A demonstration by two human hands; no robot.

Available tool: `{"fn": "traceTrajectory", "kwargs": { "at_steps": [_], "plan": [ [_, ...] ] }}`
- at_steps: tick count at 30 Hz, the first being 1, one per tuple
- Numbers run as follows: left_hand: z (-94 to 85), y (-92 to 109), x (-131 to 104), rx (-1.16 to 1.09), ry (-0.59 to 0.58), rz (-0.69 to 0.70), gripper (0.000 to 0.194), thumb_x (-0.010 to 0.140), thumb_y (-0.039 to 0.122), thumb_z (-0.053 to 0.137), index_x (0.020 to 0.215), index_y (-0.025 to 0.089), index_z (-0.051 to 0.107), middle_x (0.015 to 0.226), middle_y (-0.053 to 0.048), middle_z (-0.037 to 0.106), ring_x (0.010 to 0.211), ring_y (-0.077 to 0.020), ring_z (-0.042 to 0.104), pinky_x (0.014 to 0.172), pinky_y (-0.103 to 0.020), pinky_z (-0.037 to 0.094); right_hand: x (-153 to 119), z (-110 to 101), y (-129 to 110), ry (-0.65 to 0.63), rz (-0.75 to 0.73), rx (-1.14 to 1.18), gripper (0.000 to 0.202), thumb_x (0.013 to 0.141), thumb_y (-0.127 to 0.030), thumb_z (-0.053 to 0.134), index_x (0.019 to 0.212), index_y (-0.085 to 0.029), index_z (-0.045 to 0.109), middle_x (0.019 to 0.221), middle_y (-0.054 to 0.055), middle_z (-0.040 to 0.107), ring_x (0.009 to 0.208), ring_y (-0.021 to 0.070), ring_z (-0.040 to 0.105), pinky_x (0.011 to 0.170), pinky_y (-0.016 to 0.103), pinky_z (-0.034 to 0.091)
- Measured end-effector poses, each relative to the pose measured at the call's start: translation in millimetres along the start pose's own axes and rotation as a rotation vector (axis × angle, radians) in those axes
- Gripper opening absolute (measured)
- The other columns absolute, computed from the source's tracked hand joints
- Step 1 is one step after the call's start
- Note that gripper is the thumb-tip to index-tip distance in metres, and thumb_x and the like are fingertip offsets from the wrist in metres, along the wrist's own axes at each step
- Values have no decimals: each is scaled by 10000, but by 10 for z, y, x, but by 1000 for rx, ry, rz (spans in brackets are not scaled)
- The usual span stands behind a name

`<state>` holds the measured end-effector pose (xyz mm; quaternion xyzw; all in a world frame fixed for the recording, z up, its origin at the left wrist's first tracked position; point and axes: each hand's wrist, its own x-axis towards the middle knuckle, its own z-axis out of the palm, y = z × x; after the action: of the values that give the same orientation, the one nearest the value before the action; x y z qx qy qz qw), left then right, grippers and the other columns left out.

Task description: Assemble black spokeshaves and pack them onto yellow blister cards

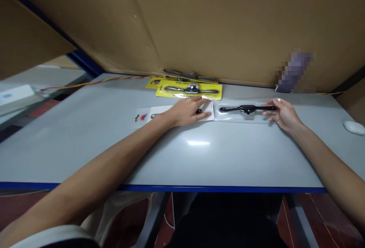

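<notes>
One black two-handled tool (247, 108) lies lengthwise over clear plastic packaging (228, 116) on the worktop, right of centre. Whether it sits inside the plastic or loose on top, you cannot tell from this view. Your right hand (286, 115) curls about the end of its right handle, fingers partly spread above and below; whether they are clamped on the tool, or on the plastic edge, is not clear. Holding it at the far end leaves the middle fitting uncovered, which probably suits handling.

Your left hand (188, 112) rests over a white card (210, 107), thumb and fingers apart. The spread likely steadies the light card, which could slide otherwise. Card and plastic run in one line, near your reach, so both hands work without crossing.

Just behind lies a yellow package (171, 93) with a similar tool on it; another yellow package (151, 83) shows partly behind it. A further dark tool (209, 77) sits at the back near the cardboard wall (228, 23). Their position there presumably keeps the front strip of the grey worktop (228, 164) free for your forearms. At far right: a white rounded object (354, 127).
</notes>
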<state>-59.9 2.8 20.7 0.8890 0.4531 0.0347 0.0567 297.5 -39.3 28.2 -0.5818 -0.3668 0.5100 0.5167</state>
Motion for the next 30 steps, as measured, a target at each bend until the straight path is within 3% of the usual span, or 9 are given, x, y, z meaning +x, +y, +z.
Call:
{"fn": "traceTrajectory", "kwargs": {
  "at_steps": [3, 6, 18, 22, 26, 30],
  "plan": [
    [43, 19, 13, -55, 40, -10, 734, 992, 654, 302, 1477, 149, 522, 1363, -164, 624, 1138, -366, 650, 956, -482, 525, 13, -18, 6, -16, -4, -30, 135, 1016, -226, 484, 918, -198, 572, 980, 107, 764, 570, 151, 727, 287, 164, 363],
    [70, 31, 16, -81, 58, -6, 758, 987, 667, 296, 1471, 131, 526, 1356, -172, 631, 1126, -370, 648, 964, -504, 523, 30, -38, 21, -32, -23, -51, 117, 1007, -264, 519, 917, -204, 562, 998, 113, 768, 574, 149, 729, 286, 156, 321],
    [91, 42, 16, -141, 55, 68, 757, 984, 665, 348, 1479, 130, 549, 1254, -165, 647, 1160, -359, 621, 1010, -479, 497, 25, -18, 45, -42, -72, -57, 143, 958, -353, 603, 921, -225, 550, 969, 82, 749, 552, 151, 710, 296, 186, 391],
    [153, 63, 36, -255, 146, 77, 782, 993, 697, 333, 1525, 145, 489, 1220, -165, 591, 1170, -351, 562, 1065, -538, 461, -12, -4, 25, -67, -79, -61, 172, 941, -382, 622, 945, -237, 530, 1014, 84, 753, 566, 154, 711, 300, 195, 416],
    [165, 249, 55, -411, 280, 129, 761, 1014, 718, 265, 1542, 201, 445, 1364, -163, 516, 1305, -342, 475, 1155, -560, 389, -206, 186, 30, -224, -27, -53, 192, 937, -390, 632, 1004, -242, 530, 1120, 97, 745, 660, 183, 747, 372, 245, 534],
    [94, 652, 38, -386, 370, 268, 671, 1041, 666, 256, 1490, 223, 486, 1416, -158, 510, 1350, -339, 446, 1168, -567, 344, -531, 548, 151, -511, 25, 13, 274, 942, -393, 630, 1166, -289, 511, 1247, 74, 695, 856, 206, 755, 572, 362, 673]
  ]
}}
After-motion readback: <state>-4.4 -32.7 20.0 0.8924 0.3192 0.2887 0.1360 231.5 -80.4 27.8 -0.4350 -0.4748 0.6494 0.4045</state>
